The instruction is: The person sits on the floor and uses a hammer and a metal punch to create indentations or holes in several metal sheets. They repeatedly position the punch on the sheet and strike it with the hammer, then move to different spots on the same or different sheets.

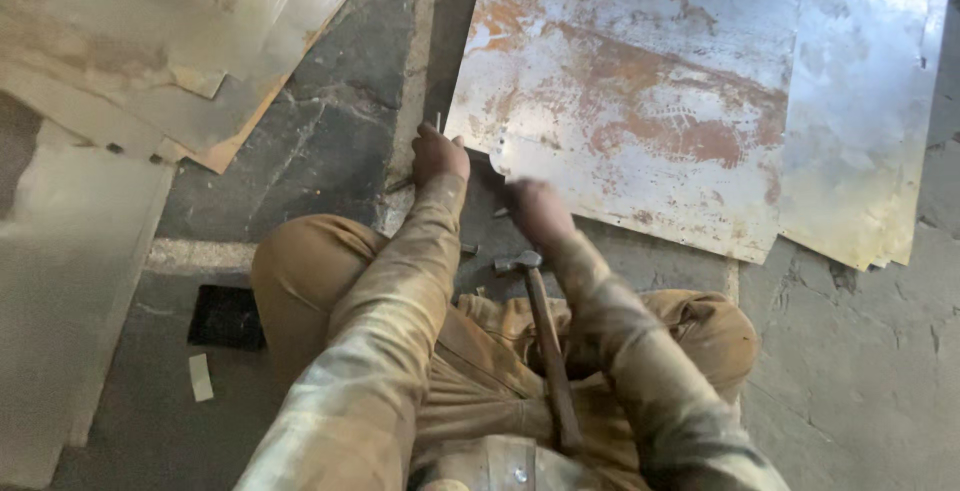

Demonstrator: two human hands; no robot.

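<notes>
Pinching what may be a nail, left hand steadies; right hand, blurred, grip untellable, presses the thin, stiff, sharp-edged sheet.

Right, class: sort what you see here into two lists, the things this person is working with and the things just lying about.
In use:
left hand, pinching a thin nail
right hand, at the corner of the rusty metal sheet
hammer, lying across the lap

Lying about:
pile of sheets, upper left
stacked sheets, right
black pad
paper scrap

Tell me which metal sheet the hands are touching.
The rust-stained sheet straight ahead: both the left hand and right hand meet its near corner. The pale sheets at upper left lie apart.
</notes>
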